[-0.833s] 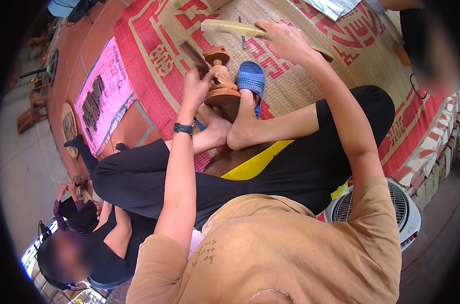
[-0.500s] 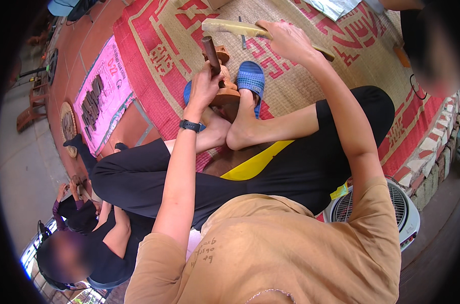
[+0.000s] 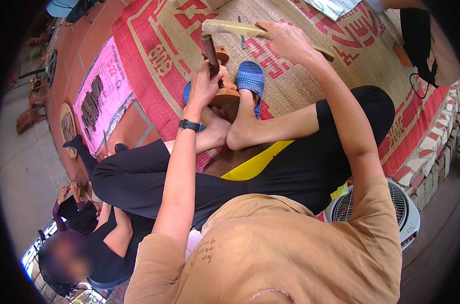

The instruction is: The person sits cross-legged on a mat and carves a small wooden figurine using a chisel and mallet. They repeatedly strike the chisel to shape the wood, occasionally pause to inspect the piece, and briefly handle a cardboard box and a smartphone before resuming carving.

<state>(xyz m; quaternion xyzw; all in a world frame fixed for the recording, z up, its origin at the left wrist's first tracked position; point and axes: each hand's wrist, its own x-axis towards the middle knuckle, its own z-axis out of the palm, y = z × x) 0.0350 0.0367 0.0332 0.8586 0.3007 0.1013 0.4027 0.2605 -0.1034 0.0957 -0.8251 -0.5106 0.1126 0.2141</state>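
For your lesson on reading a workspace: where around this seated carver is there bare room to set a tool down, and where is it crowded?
Bare woven mat lies right of the blue sandal, below the pale wooden stick. The red mat border beside the pink sheet is also free. It is crowded around the wooden carving, between the feet, where the left hand holds a dark tool.
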